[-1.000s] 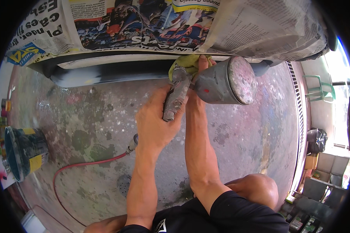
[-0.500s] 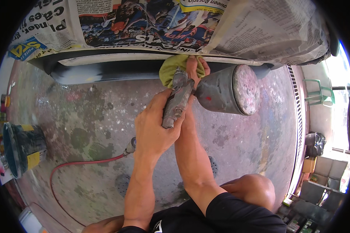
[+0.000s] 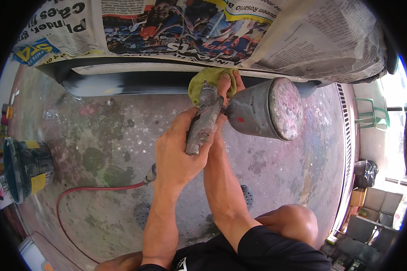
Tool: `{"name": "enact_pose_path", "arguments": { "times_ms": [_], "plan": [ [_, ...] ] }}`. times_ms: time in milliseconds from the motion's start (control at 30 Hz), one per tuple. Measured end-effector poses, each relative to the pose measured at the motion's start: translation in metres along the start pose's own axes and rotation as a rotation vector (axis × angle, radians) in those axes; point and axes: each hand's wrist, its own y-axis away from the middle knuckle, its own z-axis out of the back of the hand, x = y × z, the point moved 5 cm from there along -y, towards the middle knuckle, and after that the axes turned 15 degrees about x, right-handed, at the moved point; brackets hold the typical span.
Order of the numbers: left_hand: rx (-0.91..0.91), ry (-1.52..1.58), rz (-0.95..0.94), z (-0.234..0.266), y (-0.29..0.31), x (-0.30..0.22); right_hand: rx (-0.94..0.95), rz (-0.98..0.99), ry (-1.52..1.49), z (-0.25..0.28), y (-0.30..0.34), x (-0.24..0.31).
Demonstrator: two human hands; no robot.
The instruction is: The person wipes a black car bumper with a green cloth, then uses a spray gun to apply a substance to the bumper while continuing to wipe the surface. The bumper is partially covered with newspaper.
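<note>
The left hand (image 3: 178,147) is wrapped around a spray gun (image 3: 203,119), which lies in its grasp with the nozzle end beyond the fingers. The right hand (image 3: 227,88), farther forward, pinches a cloth (image 3: 201,83); 2 of its digits show, and the gun hides much of the rest. Below spreads a stained, paint-spotted floor (image 3: 99,135). Sheets of newspaper (image 3: 312,38) cover the surface ahead of both hands, and under their edge runs a long, dark, glossy panel (image 3: 135,83). The cloth overlaps this panel in view, just left of the right hand's digits; whether it touches, I cannot tell. The gun crosses in front of the right wrist, its grey cup (image 3: 255,108) jutting out to the right on its side. Well to the left stands 1 dark bucket (image 3: 41,162). A thin red hose (image 3: 99,187) curves over the floor, ending in a metal coupling (image 3: 150,175) beside the left wrist.
</note>
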Motion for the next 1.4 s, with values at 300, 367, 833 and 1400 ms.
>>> {"name": "enact_pose_path", "arguments": {
  "times_ms": [300,367,833,1400],
  "plan": [
    [0.049,0.010,0.037,-0.010,-0.003,-0.015,-0.125,0.130,0.218,-0.035,0.024,0.019],
    [0.052,0.013,0.008,-0.014,-0.004,-0.016,-0.113,-0.007,0.049,-0.035,0.024,0.023],
    [0.059,-0.007,-0.001,-0.021,-0.001,-0.022,-0.157,-0.001,-0.063,0.049,-0.028,0.053],
    [0.010,-0.010,0.045,0.003,0.008,-0.016,-0.047,-0.012,-0.237,-0.001,-0.008,0.040]
  ]
}}
